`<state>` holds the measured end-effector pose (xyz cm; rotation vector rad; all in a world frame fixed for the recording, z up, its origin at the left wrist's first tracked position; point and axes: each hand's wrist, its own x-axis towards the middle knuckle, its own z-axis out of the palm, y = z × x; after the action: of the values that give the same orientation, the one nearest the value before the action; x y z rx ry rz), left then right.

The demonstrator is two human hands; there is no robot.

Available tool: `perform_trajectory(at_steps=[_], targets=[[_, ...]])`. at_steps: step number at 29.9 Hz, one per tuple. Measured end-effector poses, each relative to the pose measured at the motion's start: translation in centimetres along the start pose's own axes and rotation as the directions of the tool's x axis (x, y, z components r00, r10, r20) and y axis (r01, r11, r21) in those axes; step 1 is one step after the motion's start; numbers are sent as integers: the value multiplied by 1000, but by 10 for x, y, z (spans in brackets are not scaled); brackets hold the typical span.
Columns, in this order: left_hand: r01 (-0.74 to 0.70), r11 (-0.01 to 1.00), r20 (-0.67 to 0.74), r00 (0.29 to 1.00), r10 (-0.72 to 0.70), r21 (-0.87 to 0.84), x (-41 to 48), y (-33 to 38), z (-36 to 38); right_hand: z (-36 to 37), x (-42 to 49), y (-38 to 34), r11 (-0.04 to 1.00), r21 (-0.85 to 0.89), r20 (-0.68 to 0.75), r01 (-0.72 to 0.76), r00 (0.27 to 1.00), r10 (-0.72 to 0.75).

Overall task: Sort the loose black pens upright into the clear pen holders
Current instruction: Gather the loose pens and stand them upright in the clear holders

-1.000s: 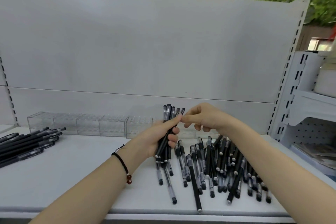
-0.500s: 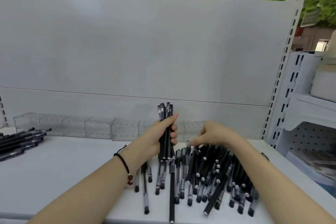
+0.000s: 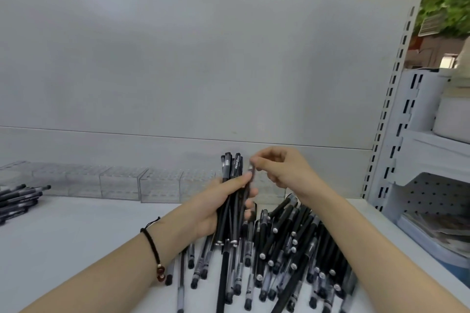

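Where the white shelf (image 3: pixel 76 236) runs out at the far left, a small pile of black pens (image 3: pixel 19 198) lies flat, long axes roughly left to right, the right-hand ends pointing toward the row of clear plastic pen holders (image 3: pixel 119 183). That row stands along the grey back panel (image 3: pixel 203 71), and no pens show in it.

Right of the row's middle, the left hand (image 3: pixel 216 207), with a black cord bracelet (image 3: pixel 152 245) on its wrist, has its grip wrapped around a bundle of black pens (image 3: pixel 230 201). The bundle stands nearly upright above the shelf, long axes vertical, clip ends up and silver-ringed ends down.

Just beside it, the right hand (image 3: pixel 284 171) is raised, its grip narrow. Thumb and forefinger pinch the top end of a single black pen (image 3: pixel 250 173), which stands upright against the right side of the bundle.

Below both hands, a loose heap of black pens (image 3: pixel 287 254) lies flat on the shelf. Most of them run from the near edge toward the back panel, fanned and overlapping.

At the far right stands a white slotted rack (image 3: pixel 417 160).
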<state>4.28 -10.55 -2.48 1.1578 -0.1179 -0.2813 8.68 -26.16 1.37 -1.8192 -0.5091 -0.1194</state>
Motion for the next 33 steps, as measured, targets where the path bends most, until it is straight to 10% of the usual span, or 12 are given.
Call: perform_trajectory(at_steps=[7,17,33], targets=[[-56,998,-80,995,56,-8,1,1,-2,-35,10,30,790,-588,-167,-171,982,88],[-62,997,-60,996,59,-47,-2,1,-4,-47,14,43,476,-811,-240,-341,935,260],[-42,996,-73,997,37,-74,-3,0,-4,-47,19,66,617,-660,-172,-428,886,431]])
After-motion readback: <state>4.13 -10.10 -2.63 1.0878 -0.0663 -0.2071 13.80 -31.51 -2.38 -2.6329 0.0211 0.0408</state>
